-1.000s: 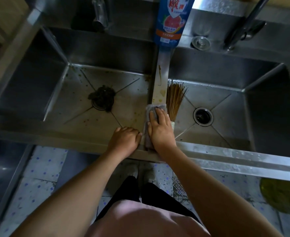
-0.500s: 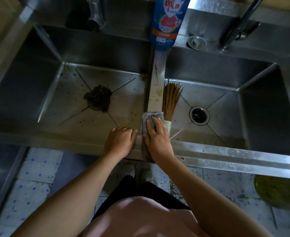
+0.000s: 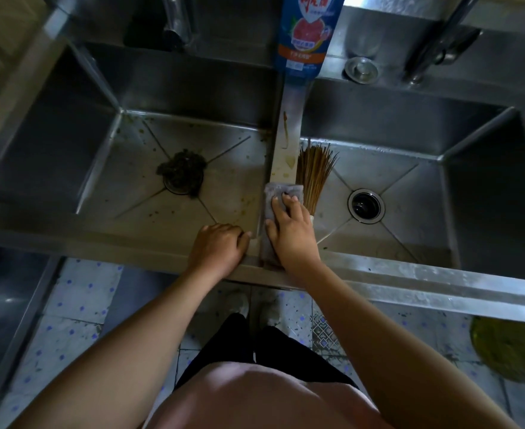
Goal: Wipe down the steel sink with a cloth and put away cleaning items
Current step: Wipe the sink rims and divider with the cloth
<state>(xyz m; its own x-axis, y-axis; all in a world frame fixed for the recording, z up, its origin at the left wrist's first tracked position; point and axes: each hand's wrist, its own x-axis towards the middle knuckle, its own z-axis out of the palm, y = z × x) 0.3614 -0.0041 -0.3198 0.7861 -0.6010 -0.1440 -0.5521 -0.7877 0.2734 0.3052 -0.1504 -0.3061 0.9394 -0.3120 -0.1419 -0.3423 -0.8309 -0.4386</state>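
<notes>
A steel double sink (image 3: 409, 270) fills the view, with a narrow divider (image 3: 287, 144) between its two basins. My right hand (image 3: 292, 230) presses a grey cloth (image 3: 278, 191) flat on the near end of that divider. My left hand (image 3: 219, 247) rests with curled fingers on the front rim just left of the cloth, holding nothing. Brown stains mark the divider beyond the cloth. A bundle of thin bamboo sticks (image 3: 313, 171) leans in the right basin against the divider, touching my right hand's far side.
A blue dish-soap bottle (image 3: 306, 32) stands on the back ledge above the divider. Dark debris (image 3: 182, 170) covers the left drain; the right drain (image 3: 365, 205) is open. A metal plug (image 3: 361, 69) and faucets sit at the back. A yellow-green object (image 3: 512, 348) lies on the tiled floor.
My right hand slid the cloth back toward me along the divider, then slightly forward again. The left hand stayed on the front rim.
</notes>
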